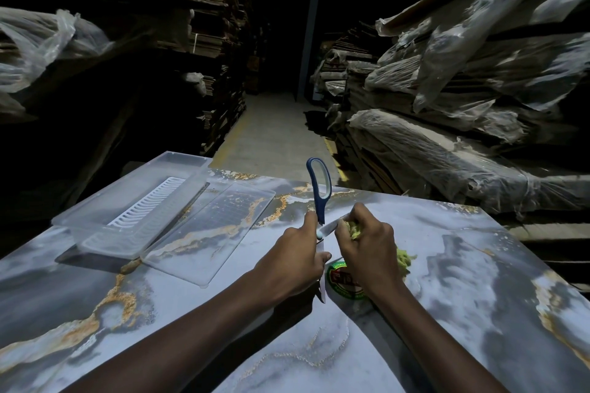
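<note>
My left hand (295,260) grips a pair of blue-handled scissors (320,198) near the pivot. One handle loop stands up away from me and a blade points down toward me. My right hand (367,249) holds a yellow-green scrubbing pad (352,230) pressed against the other blade. More of the pad's yellow-green material (404,260) shows under my right hand. A round green and red label (343,281) lies on the marble-patterned table (479,281) beneath both hands.
A clear plastic container (137,210) with a white slotted insert (153,199) stands at the table's left. Its clear lid (217,230) lies flat beside it. Plastic-wrapped stacks (463,105) line the right; dark stacks fill the left, with an aisle between.
</note>
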A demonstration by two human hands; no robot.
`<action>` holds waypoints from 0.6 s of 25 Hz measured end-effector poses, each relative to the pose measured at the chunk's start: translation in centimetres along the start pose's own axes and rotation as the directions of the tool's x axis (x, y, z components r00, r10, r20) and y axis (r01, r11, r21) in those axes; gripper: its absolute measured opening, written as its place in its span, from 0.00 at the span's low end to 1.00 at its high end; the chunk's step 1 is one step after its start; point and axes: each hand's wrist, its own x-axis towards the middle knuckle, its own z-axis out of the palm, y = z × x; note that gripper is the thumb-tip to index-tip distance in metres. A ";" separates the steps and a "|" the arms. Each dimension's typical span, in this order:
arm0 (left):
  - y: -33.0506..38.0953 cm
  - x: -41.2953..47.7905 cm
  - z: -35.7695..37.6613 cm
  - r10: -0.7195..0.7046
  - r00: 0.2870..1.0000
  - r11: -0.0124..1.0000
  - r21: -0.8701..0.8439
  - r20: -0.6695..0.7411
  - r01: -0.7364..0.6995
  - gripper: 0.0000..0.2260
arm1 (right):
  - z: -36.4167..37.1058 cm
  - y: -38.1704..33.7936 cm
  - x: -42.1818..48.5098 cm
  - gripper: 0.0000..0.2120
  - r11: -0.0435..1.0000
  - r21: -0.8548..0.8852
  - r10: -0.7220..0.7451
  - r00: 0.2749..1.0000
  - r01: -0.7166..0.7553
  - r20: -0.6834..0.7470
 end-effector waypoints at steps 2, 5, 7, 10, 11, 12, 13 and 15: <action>0.0 0.0 0.0 -0.003 1.000 1.000 -0.016 -0.014 0.003 0.19 | 0.0 0.0 0.1 0.08 0.997 0.068 -0.042 0.998 0.039 0.037; 0.2 -0.2 -0.1 0.008 1.000 1.000 -0.022 -0.012 -0.009 0.18 | 0.2 -0.3 -0.2 0.09 0.995 0.047 -0.097 0.987 0.092 0.125; 0.1 -0.1 -0.1 0.004 1.000 1.000 -0.010 -0.008 -0.004 0.18 | 0.3 -0.3 0.0 0.08 1.000 0.007 0.008 1.000 -0.008 0.024; 0.2 -0.2 -0.2 -0.007 1.000 1.000 -0.030 -0.017 0.006 0.19 | 0.3 -0.5 0.0 0.09 0.993 0.103 -0.064 0.991 0.051 0.120; 0.3 -0.2 -0.2 -0.007 1.000 1.000 -0.031 -0.015 0.007 0.19 | 0.2 -0.8 -0.2 0.09 0.992 0.101 -0.092 0.983 0.077 0.159; 0.4 -0.3 -0.3 -0.006 1.000 1.000 -0.026 -0.011 0.006 0.18 | 0.2 -1.0 -0.3 0.09 0.994 0.085 -0.084 0.984 0.071 0.158; 0.5 -0.2 -0.3 -0.004 1.000 1.000 -0.019 -0.008 0.004 0.18 | 0.3 -1.0 -0.3 0.09 0.996 0.078 -0.045 0.991 0.035 0.128; 0.4 -0.1 -0.5 -0.003 1.000 1.000 -0.017 -0.021 0.002 0.18 | 0.4 -0.8 0.1 0.09 0.993 0.116 0.006 0.997 -0.016 0.080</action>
